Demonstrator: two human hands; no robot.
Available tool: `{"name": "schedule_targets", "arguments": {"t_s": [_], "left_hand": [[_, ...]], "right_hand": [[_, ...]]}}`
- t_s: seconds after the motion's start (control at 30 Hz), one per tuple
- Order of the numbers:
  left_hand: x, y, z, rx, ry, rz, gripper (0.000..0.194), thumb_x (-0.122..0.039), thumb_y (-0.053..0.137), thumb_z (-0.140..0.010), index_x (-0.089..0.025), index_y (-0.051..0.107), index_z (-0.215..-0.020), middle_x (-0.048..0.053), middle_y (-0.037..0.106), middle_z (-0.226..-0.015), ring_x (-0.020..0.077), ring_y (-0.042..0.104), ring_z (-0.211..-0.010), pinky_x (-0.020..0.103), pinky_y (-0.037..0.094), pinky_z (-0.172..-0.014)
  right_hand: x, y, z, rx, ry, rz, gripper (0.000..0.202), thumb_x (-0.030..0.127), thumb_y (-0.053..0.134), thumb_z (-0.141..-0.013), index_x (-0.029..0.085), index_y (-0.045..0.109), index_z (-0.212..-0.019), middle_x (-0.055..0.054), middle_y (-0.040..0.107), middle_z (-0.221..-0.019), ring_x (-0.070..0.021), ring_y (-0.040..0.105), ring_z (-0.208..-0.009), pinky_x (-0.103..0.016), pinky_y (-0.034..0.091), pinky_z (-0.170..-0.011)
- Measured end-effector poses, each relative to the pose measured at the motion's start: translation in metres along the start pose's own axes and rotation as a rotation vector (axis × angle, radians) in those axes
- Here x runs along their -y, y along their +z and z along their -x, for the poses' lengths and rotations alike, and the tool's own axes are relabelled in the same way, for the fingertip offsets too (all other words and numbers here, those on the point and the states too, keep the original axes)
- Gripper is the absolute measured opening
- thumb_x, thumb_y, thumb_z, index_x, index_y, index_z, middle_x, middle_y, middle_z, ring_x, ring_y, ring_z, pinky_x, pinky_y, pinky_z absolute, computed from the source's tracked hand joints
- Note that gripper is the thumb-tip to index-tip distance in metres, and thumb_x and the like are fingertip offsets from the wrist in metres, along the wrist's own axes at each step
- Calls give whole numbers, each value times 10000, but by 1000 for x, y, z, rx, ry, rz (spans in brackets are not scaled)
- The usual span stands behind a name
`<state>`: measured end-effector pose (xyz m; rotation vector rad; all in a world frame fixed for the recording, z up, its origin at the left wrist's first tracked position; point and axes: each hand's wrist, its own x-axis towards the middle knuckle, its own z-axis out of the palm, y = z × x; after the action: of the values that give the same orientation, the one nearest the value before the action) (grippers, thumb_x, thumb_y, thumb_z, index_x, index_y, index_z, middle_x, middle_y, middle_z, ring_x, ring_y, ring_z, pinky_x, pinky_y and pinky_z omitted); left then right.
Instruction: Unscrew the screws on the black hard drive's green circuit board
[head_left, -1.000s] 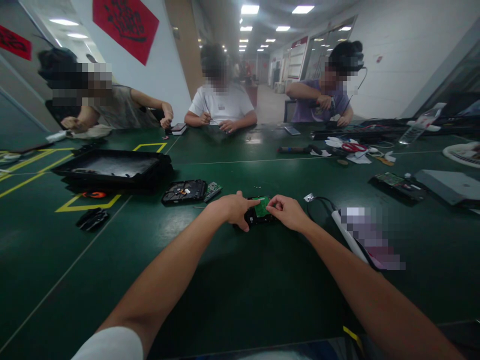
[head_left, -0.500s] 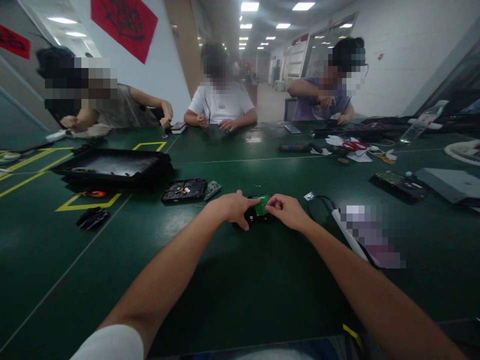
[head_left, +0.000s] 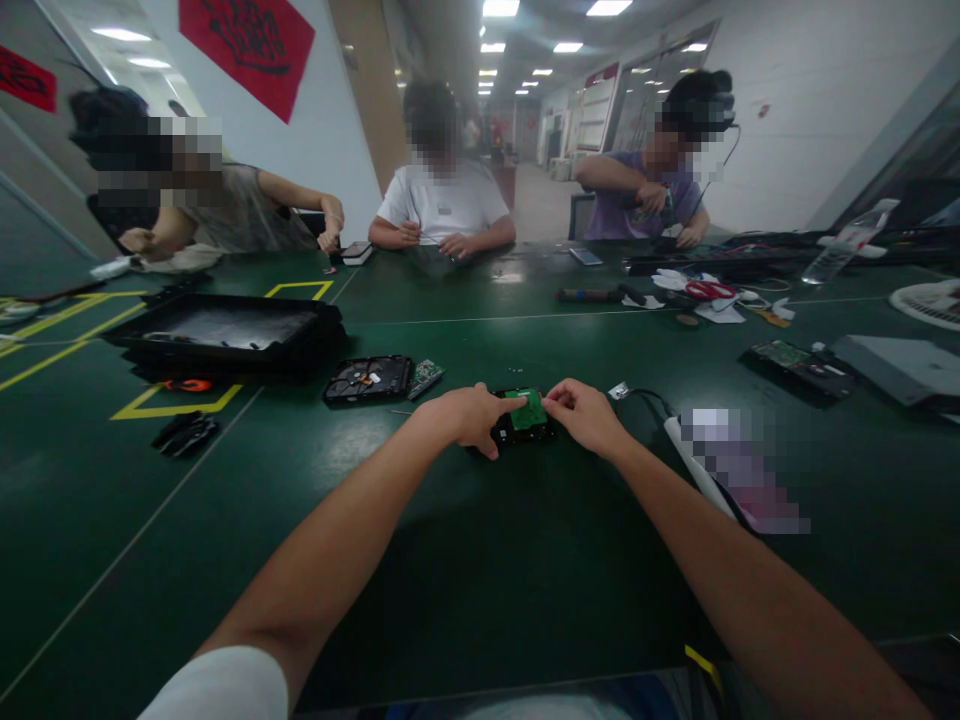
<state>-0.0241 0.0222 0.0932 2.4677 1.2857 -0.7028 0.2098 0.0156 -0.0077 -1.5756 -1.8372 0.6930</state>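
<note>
- In the head view, two bare hands work at a black drive that lies flat on the green table, in the middle, in front of the person.
- A green board is on top of the drive.
- The left hand is at the drive's left end. One finger points out over the green board, and the thumb is by the near edge. I cannot tell if its grip clasps the drive or just rests on it.
- The right hand has its finger and thumb close together at the green board's right edge. I cannot tell if its grip pinches the board.
- Tiny bits lie on the table just past the drive.
- To the left are a second drive and a small board beside it.
- Farther left sit a big black tray, an orange thing and a black bundle.
- To the right are a silver plug on a cord, a white bar, a third drive and a gray box.
- A clear bottle leans at the far right.
- Three people sit across the table.
</note>
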Motion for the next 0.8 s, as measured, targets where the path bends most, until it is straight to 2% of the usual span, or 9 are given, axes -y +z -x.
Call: {"name": "schedule_targets", "arguments": {"t_s": [0.13, 0.8], "left_hand": [[0, 0, 0, 7, 1, -9, 1107, -521, 804, -846, -446, 94, -1692, 196, 496, -1522, 403, 665, -1218, 447, 547, -962], [2, 2, -4, -3, 8, 9, 1152, -542, 825, -810, -452, 89, -1691, 185, 487, -1543, 408, 669, -1212, 457, 541, -972]], "right_hand": [[0, -1, 1, 37, -4, -20, 151, 365, 692, -937, 223, 704, -986, -31, 753, -934, -181, 679, -827, -316, 499, -724], [5, 0, 3, 28, -24, 66, 141, 348, 690, -936, 216, 716, -978, -29, 748, -891, -176, 664, -784, -308, 490, -689]]}}
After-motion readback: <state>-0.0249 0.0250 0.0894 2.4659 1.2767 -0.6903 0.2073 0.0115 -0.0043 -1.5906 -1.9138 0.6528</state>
